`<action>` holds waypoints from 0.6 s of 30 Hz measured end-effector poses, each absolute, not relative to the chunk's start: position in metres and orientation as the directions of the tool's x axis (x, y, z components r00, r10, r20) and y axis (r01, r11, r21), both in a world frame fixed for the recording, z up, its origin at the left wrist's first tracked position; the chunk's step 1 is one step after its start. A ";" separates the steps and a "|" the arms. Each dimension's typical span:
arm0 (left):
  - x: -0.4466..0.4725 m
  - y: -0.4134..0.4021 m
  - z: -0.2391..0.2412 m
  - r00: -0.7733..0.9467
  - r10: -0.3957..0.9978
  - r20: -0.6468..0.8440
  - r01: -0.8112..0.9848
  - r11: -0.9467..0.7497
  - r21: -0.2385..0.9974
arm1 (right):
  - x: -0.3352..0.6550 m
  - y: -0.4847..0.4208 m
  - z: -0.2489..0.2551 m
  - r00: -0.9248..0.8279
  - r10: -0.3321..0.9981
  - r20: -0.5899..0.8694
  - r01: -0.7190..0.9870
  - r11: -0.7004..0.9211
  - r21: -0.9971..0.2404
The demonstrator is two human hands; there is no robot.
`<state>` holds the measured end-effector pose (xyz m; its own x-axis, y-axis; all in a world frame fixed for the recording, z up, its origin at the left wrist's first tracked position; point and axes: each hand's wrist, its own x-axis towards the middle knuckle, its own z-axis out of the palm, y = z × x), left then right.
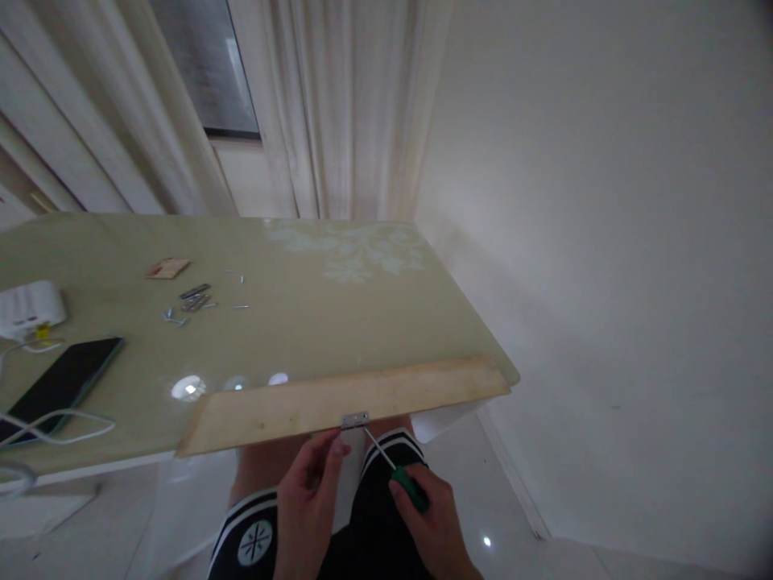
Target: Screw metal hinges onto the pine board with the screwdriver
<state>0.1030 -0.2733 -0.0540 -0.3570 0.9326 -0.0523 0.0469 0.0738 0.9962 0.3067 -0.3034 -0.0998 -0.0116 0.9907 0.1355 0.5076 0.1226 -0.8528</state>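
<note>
Fingers of right hand [436, 519] grip green-handled screwdriver [398, 474]; left hand's [307, 503] curl loosely beside silver hinge [354, 420].

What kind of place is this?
Most likely a room in a home: long curtains hang beside a window, and the table has a decorative flower pattern and a phone on it. The right hand holds a screwdriver to a wooden board there.

Your left hand [307, 503] reaches forward, fingers [336, 445] pinched together at the tips, and just right of those fingers your right hand [431, 524] is curled tight.
</note>
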 end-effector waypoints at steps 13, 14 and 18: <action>0.030 -0.233 0.006 -0.045 0.952 0.303 0.622 -0.211 0.754 | 0.323 -0.316 -0.141 -0.142 0.924 0.356 0.596 0.367 -0.714; 0.015 -0.216 0.015 -0.021 0.944 0.330 0.716 -0.216 0.664 | 0.323 -0.316 -0.146 -0.173 0.915 0.365 0.607 0.391 -0.693; -0.054 -0.130 0.033 0.025 0.969 0.248 0.967 -0.087 0.241 | 0.318 -0.316 -0.168 -0.284 0.875 0.391 0.628 0.478 -0.614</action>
